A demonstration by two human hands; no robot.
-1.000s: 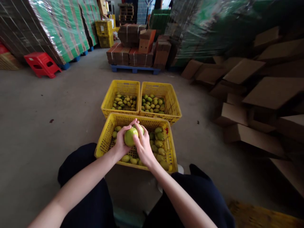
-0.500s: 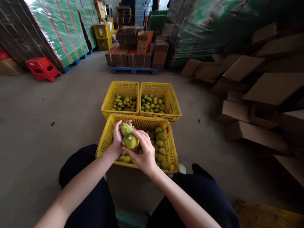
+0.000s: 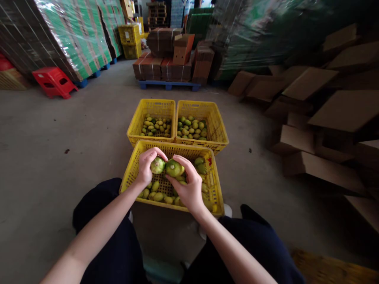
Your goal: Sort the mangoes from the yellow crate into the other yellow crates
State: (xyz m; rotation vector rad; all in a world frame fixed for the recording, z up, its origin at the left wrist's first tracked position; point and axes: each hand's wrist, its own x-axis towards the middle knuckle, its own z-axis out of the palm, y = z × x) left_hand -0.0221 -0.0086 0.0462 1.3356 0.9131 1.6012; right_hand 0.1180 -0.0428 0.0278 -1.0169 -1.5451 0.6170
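Above the near yellow crate [image 3: 218,193], each of my hands is closed round a green-yellow lemon. My left hand [image 3: 146,165] holds the left lemon [image 3: 158,165], its end turned toward me. In my right hand [image 3: 189,185] is the right lemon [image 3: 174,168], gripped between thumb and fingers. The two lemons are side by side, with hardly any gap. Below them, more lemons [image 3: 158,196] lie along the near side of the crate and others [image 3: 201,168] along its right side. My right hand hides some of these.
Behind stand two yellow crates, the left crate [image 3: 132,128] and the right crate [image 3: 223,132], each with several lemons. Cardboard boxes [image 3: 296,138] are heaped at the right. A red stool [image 3: 55,82] stands far left, and a blue pallet [image 3: 168,85] bears stacked cartons.
My hands have moved apart. The right lemon, earlier in front of and overlapping the left one, has shifted right and now sits beside it. The left lemon's end has turned toward me.
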